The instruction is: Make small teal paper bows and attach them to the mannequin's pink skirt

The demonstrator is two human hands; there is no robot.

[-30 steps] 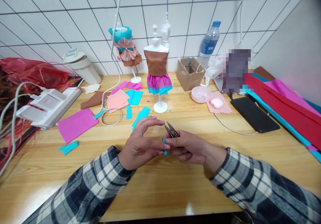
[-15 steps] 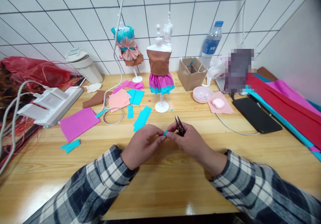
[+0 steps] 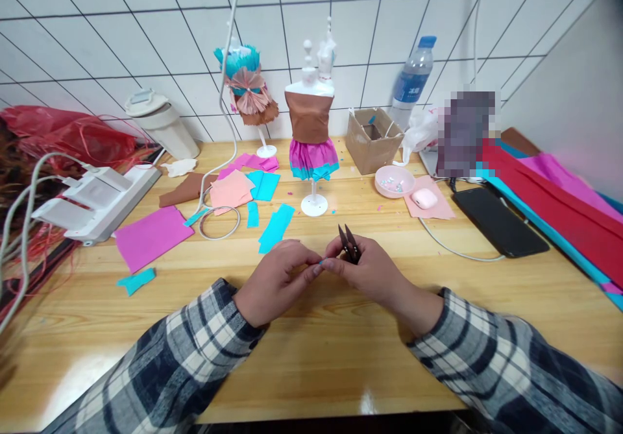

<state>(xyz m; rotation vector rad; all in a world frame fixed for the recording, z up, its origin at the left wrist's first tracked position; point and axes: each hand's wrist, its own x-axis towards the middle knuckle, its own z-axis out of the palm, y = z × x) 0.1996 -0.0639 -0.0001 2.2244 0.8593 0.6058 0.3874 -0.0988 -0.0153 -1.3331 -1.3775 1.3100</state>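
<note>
My left hand [image 3: 281,277] and my right hand [image 3: 367,268] meet at the fingertips over the table. Between them they pinch a small piece of blue paper [image 3: 320,263], mostly covered by the fingers. Dark thread snips [image 3: 349,244] are tucked in my right hand, blades pointing up and away from me. Beyond the hands stands a small white dress form [image 3: 314,205], wearing a brown bodice [image 3: 310,118] and a magenta skirt [image 3: 313,155] with a blue hem. Blue paper strips [image 3: 275,228] lie just past my left hand.
Magenta paper [image 3: 153,238], peach paper [image 3: 231,192] and a coiled cable [image 3: 219,222] lie left. A second dressed form [image 3: 250,90], a cardboard box [image 3: 372,141] and a bottle [image 3: 413,74] stand behind. At right are a pink bowl [image 3: 394,181] and a black phone [image 3: 500,221].
Less of the small blue paper shows between my fingertips now. Both hands stay almost in place, and the snips remain in my right hand. The view has shifted slightly.
</note>
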